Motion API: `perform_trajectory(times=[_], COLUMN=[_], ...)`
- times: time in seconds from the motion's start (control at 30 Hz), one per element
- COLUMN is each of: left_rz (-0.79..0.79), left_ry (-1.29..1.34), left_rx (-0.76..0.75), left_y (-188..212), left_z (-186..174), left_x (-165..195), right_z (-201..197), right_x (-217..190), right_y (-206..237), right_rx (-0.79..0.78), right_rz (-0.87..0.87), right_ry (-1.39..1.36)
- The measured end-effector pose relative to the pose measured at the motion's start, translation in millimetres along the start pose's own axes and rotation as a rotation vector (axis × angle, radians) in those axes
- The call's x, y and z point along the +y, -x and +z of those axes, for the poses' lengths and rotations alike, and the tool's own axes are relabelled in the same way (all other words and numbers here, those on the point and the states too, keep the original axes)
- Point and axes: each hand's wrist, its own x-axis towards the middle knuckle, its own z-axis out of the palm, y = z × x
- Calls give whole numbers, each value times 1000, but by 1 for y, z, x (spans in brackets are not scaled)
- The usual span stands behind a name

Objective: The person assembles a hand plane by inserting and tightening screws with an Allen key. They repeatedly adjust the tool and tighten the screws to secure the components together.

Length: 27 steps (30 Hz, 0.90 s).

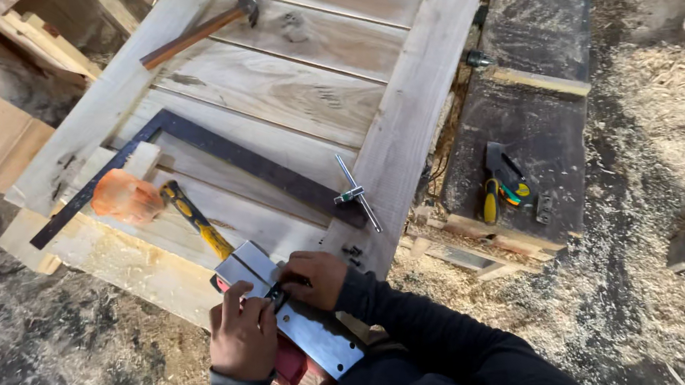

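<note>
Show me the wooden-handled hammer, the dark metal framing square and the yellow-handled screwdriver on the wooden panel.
Wooden-handled hammer (pixel 193 33): head view, middle of its wooden handle.
Dark metal framing square (pixel 260 165): head view, midway along its longer arm.
Yellow-handled screwdriver (pixel 194 219): head view, on its yellow and black handle.

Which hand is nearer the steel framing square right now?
Right. The right hand sits just below the steel framing square, close to its lower end by the board edge. The left hand is lower and further off, on the metal plate.
</note>
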Motion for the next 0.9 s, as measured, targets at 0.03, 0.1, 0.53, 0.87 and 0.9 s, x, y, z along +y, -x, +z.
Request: perform_trajectory(times=[0.03,0.1,0.53,0.87,0.9], left_rz=[5,9,22,-121,-141], left_ry=[-14,-31,-252,-288,-287], left_rx=[-1,-14,39,189,195], left_y=[0,2,11,19,18], left_z=[1,4,27,45,45], left_x=[-1,-2,-3,2,1], right_z=[0,1,7,-1,-2], right_x=[-1,-2,18,18,15], right_y=[-1,-1,13,11,12], right_rx=[4,8,5,-9,-10], right_rz=[42,140,-20,-184,-144], right_ry=[36,108,242,220,221])
